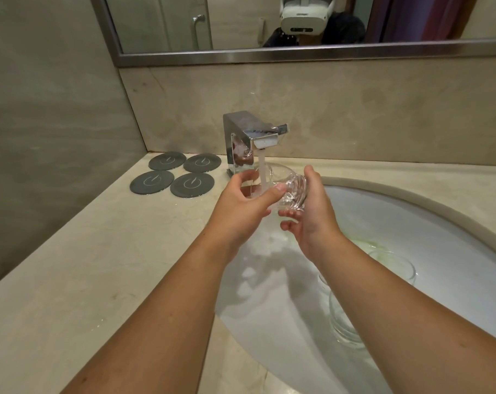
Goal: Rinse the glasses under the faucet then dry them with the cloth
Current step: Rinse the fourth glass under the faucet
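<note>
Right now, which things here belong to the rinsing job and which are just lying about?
Job: glass, gripped by left hand and right hand; faucet; sink; far spare glass; near spare glass.
Lying about: four coasters; mirror. No cloth in view.

The faucet [252, 137] stands at the back of the counter [85, 265], behind the sink [411, 200], with the mirror [241, 24] on the wall above. Left of it, four coasters [192, 185] lie on the counter, two by two. Under the spout, a glass [286, 186] lies sideways, gripped between the left hand [241, 206] and right hand [312, 217]. In the basin to the right sits a second glass [391, 265]. A third glass [343, 322] sits nearer, partly behind the right forearm.
</note>
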